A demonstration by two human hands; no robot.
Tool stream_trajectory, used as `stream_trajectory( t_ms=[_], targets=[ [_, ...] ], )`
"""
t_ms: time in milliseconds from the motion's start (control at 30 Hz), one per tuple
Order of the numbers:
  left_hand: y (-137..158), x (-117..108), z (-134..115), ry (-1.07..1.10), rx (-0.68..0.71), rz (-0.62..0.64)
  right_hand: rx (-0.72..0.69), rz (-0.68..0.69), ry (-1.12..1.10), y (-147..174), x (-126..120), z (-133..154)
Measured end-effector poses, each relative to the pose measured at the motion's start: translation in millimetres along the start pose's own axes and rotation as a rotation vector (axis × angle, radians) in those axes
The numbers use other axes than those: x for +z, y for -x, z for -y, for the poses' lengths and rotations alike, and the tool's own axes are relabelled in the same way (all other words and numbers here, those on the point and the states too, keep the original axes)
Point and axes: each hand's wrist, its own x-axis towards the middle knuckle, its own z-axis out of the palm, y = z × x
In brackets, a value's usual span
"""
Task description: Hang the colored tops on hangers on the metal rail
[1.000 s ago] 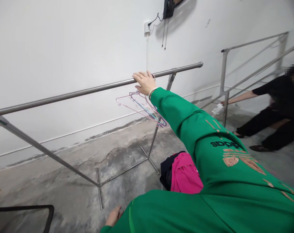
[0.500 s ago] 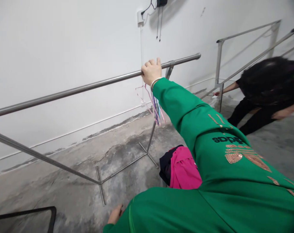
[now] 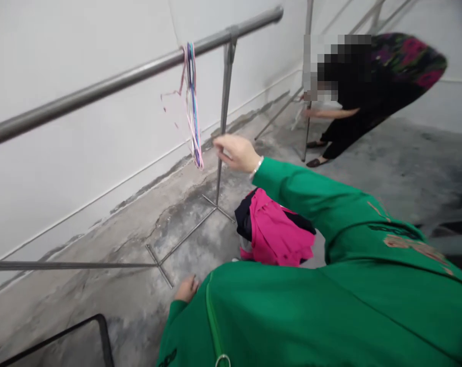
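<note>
The right hand (image 3: pixel 237 153) has come off the metal rail (image 3: pixel 112 89), where it rested a second ago; it is now below the rail, blurred, fingers loosely bent and thumb a little apart, with nothing visible between them. The left hand (image 3: pixel 186 289) is low on the wearer's near side of the rail, half hidden by the green sleeve (image 3: pixel 176 308), so whether its fingers are spread or closed cannot be told. The hangers (image 3: pixel 192 109) hang from the rail just short of its capped end, apart from the right hand. They were fanned out a second ago and are now a narrow bundle, with one pink corner jutting away. In effect, the rail alone seems to carry them, leaving the right hand free. Beneath the rail's capped end, on the wearer's side, lies a heap of clothes, a pink garment (image 3: pixel 276 229) over dark cloth (image 3: pixel 243 219). Beyond that end, a co-worker (image 3: pixel 368 92) in dark clothes bends low, well apart from the hangers.
</note>
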Motion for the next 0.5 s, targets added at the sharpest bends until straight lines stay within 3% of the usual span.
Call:
stream_trajectory(
  t_ms=[33, 100, 200, 267, 367, 500],
  targets=[
    [-2.5, 6.0, 6.2, -0.007, -0.004, 0.015, 0.131, 0.179, -0.025, 43.1, 14.8, -1.1],
    [-9.8, 13.7, 16.2, -0.015, 0.008, 0.031, 0.594, 0.533, -0.031, 129.2, 41.1, -1.7],
    [-21.6, 17.6, 23.9, -0.02, 0.05, 0.043, 0.969, 0.69, 0.044, 238.1, 66.3, 4.1],
    [-26.5, 18.1, 24.9, -0.028, 0.073, 0.048, 1.183, 0.732, 0.115, 287.8, 76.1, 11.5],
    [-29.0, 18.8, 23.4, -0.044, 0.102, 0.048, 1.361, 0.724, 0.195, 323.2, 90.5, 18.7],
    [-29.2, 18.2, 21.1, -0.06, 0.134, 0.046, 1.367, 0.594, 0.216, 310.2, 116.7, 2.0]
  ],
)
